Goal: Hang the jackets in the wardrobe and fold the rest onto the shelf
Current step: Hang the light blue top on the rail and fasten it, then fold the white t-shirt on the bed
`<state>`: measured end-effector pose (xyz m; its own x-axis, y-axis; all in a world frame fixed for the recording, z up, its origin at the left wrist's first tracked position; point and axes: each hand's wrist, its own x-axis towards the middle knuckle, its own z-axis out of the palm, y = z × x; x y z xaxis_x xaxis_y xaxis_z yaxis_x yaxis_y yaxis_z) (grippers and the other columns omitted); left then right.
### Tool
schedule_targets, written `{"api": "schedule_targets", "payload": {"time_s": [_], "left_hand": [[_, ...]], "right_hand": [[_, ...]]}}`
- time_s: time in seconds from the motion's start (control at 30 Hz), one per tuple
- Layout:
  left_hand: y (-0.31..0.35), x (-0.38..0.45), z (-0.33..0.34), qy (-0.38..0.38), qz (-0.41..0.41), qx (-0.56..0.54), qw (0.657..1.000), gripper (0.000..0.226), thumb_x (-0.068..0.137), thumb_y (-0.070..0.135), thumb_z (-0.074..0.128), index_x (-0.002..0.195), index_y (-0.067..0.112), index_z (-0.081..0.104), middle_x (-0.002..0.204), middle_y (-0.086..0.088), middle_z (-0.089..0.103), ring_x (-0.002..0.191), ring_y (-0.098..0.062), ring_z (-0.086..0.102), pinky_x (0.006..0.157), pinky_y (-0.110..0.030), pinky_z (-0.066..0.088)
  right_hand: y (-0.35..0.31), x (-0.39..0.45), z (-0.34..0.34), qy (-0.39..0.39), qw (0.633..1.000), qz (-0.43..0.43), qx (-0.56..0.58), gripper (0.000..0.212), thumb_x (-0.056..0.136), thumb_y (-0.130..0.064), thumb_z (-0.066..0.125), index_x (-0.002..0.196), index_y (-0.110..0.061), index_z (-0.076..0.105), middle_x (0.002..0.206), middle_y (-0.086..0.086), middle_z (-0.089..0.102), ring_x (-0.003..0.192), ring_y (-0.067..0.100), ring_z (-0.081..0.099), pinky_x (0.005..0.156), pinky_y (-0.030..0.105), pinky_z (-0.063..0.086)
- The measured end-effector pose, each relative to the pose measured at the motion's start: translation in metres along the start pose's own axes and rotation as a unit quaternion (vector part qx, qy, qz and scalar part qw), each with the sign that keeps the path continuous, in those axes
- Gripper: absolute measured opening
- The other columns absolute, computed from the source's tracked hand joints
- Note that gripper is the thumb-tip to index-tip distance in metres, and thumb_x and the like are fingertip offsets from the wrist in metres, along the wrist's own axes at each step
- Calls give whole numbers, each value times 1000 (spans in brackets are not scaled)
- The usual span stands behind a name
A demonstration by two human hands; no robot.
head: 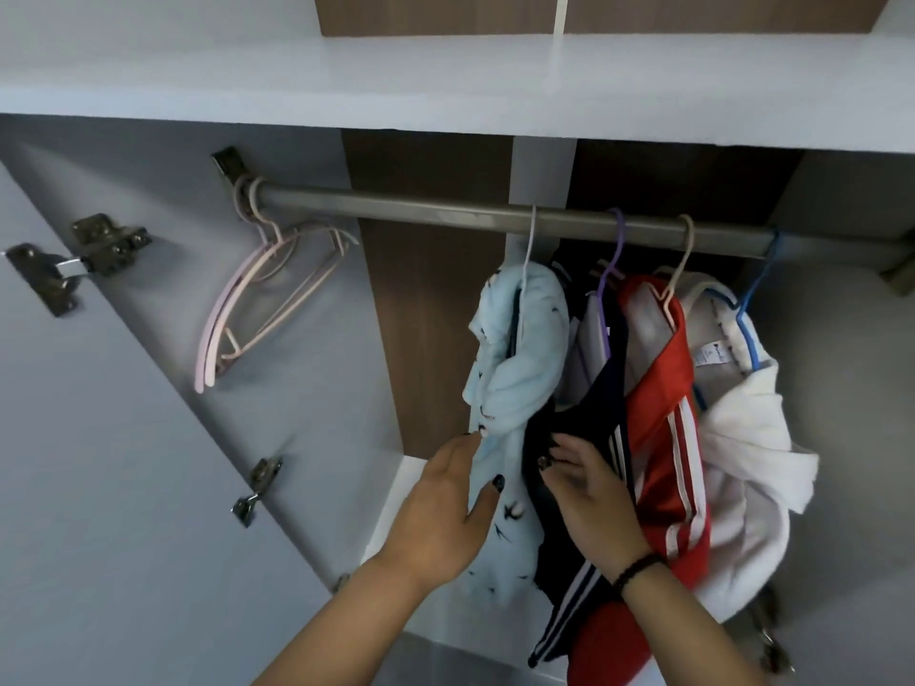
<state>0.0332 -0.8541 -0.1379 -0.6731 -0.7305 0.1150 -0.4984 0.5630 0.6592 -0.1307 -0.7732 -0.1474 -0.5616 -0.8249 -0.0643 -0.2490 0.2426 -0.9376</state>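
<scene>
Several garments hang from the grey wardrobe rail (445, 210). A light blue jacket with small bird prints (515, 363) hangs leftmost on a white hanger. Beside it hang a navy jacket with white stripes (584, 428), a red jacket with white stripes (663, 418) and a white jacket (742, 438) on a blue hanger. My left hand (445, 507) lies with straight fingers against the blue jacket's left edge. My right hand (589, 492) rests flat on the navy jacket, thumb toward the blue one. Neither hand grips any cloth.
Several empty pink hangers (257, 309) hang bunched at the rail's left end. A white shelf (445, 76) runs above the rail. The open wardrobe door (99, 438) with metal hinges stands at the left. A white floor panel lies below the clothes.
</scene>
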Motion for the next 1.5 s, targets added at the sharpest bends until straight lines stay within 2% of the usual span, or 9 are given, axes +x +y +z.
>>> {"api": "schedule_targets", "payload": {"time_s": [0.1,0.2,0.3,0.4,0.57,0.73,0.83,1.1,1.5], "left_hand": [[-3,-29,-5,-12,4,52,999,55,101,38,42,151,21,26,153,11,27,142,-6,25,98,5,6],[-3,-64,-15,-33,11,100,994,54,101,37,41,150,20,27,153,10,28,140,-6,26,96,5,5],[-6,-111,-25,-60,2,157,986,54,101,41,39,150,19,30,155,5,29,144,-11,22,107,-12,19],[-3,-167,-37,-99,-20,194,976,57,101,44,37,150,17,29,155,2,30,143,-16,26,111,-24,26],[3,-264,-54,-113,-48,199,972,58,100,47,37,150,17,29,151,3,35,136,-17,37,107,-30,36],[9,-337,-61,-96,-83,202,971,59,100,47,36,150,17,31,152,2,35,137,-19,36,109,-32,36],[16,-369,-59,-74,-103,209,970,57,100,48,35,149,17,33,150,3,37,136,-18,38,107,-30,37],[46,-469,-43,-34,-224,195,954,59,100,50,32,149,18,30,152,0,36,137,-20,36,110,-34,35],[69,-629,-24,60,-363,158,916,53,102,44,34,149,20,32,154,4,29,139,-16,34,110,-27,31]], "right_hand": [[6,-33,2,-30,990,-59,-122,54,94,-29,57,143,-23,36,134,-15,38,127,3,37,107,21,30],[7,-68,4,-42,963,-113,-243,62,91,-38,58,145,-25,30,132,-16,33,128,4,32,107,20,29],[9,-111,13,-56,917,-135,-370,72,88,-55,52,146,-21,26,143,-3,32,133,16,31,109,30,34],[7,-164,26,-95,888,-116,-435,83,87,-64,44,150,-18,19,154,3,18,142,20,17,115,34,26],[-3,-248,38,-165,863,-98,-467,86,89,-65,42,153,-18,10,160,6,2,147,23,1,120,35,13],[-10,-306,49,-192,857,-119,-464,85,88,-65,44,152,-19,12,159,3,4,147,22,5,118,41,17],[-10,-327,52,-209,848,-148,-465,84,88,-64,44,152,-19,13,159,1,5,147,20,6,118,38,19],[-11,-384,56,-329,794,-216,-463,79,91,-59,44,151,-18,15,159,1,6,145,20,10,116,36,22],[-11,-492,96,-480,709,-288,-430,67,92,-53,47,146,-19,25,148,-3,24,134,17,31,107,31,35]]}}
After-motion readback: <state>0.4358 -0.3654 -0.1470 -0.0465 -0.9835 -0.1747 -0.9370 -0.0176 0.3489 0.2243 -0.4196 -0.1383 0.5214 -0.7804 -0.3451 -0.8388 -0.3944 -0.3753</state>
